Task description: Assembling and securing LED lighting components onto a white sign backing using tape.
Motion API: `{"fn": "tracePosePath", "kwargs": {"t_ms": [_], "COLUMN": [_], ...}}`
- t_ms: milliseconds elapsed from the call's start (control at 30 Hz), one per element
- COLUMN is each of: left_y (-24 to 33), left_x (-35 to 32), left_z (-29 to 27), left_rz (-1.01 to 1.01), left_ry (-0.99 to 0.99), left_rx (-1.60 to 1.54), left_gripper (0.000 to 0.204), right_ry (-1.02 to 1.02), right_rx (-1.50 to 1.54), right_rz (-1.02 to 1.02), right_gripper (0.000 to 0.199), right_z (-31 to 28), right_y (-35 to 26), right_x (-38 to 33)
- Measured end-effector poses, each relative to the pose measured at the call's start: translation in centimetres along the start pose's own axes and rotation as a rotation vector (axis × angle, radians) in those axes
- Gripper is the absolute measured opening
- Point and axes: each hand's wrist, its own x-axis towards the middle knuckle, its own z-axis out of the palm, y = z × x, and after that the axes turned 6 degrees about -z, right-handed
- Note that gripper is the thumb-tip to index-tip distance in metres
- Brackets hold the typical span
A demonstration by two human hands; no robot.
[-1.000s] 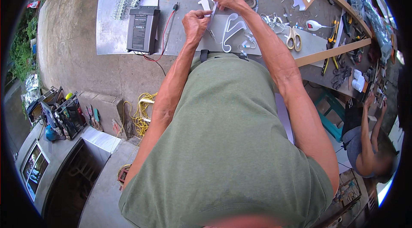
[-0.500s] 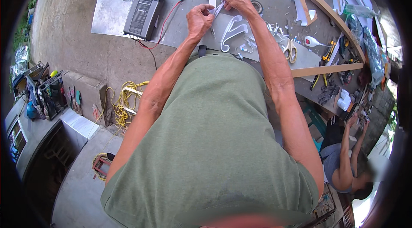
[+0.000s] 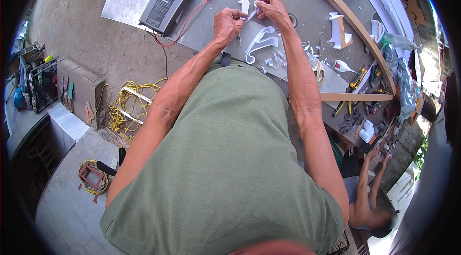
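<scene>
My left hand (image 3: 228, 24) and my right hand (image 3: 273, 9) meet over the grey table, both with fingers pinched. Between them runs a slim white strip-like piece (image 3: 251, 15), each hand gripping one end. Fingers cover parts of it, so its exact kind is unclear. Just behind the left fingertips stands a white curved piece (image 3: 244, 6); whether it joins the strip I cannot tell. A white letter-shaped piece (image 3: 260, 43) lies nearer to me, between my forearms. Small white connectors with wires (image 3: 275, 59) are scattered beside it.
A dark grey power unit (image 3: 166, 6) with red and black leads sits at the left. To the right are a tape roll (image 3: 293, 20), scissors (image 3: 319, 72), a white-and-tan shaped piece (image 3: 340, 31) and a curved wooden strip (image 3: 343, 12). Another person (image 3: 367, 197) works at far right.
The whole view has shifted and turned slightly. My hands keep their pinch on the white strip, and the left hand's back shows more rounded over it.
</scene>
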Motion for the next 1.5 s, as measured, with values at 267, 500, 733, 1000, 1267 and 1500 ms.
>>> {"fn": "tracePosePath", "kwargs": {"t_ms": [267, 500, 733, 1000, 1267, 1500], "left_y": [-0.4, -0.5, -0.4, -0.1, -0.6, -0.3], "left_x": [0.1, 0.1, 0.0, -0.1, 0.1, 0.0], "left_z": [0.2, 0.2, 0.2, 0.1, 0.1, 0.4], "left_rz": [0.039, 0.057, 0.054, 0.075, 0.088, 0.092], "left_ry": [0.035, 0.062, 0.063, 0.06, 0.061, 0.062], "left_rx": [-0.017, -0.053, -0.049, -0.042, -0.034, -0.079], "left_gripper": [0.027, 0.029, 0.029, 0.029, 0.029, 0.028], "right_ry": [0.01, 0.009, 0.013, 0.018, 0.027, 0.035], "right_rx": [0.027, 0.019, 0.021, 0.048, 0.029, -0.004], "right_rz": [-0.013, 0.018, 0.017, 0.014, -0.006, -0.032], "right_gripper": [0.028, 0.027, 0.026, 0.028, 0.028, 0.031], "right_z": [0.0, 0.0, 0.0, -0.1, 0.0, -0.2], "right_y": [0.3, 0.2, 0.0, 0.3, -0.7, 0.5], "right_x": [0.0, 0.1, -0.2, -0.1, -0.7, -0.1]}}
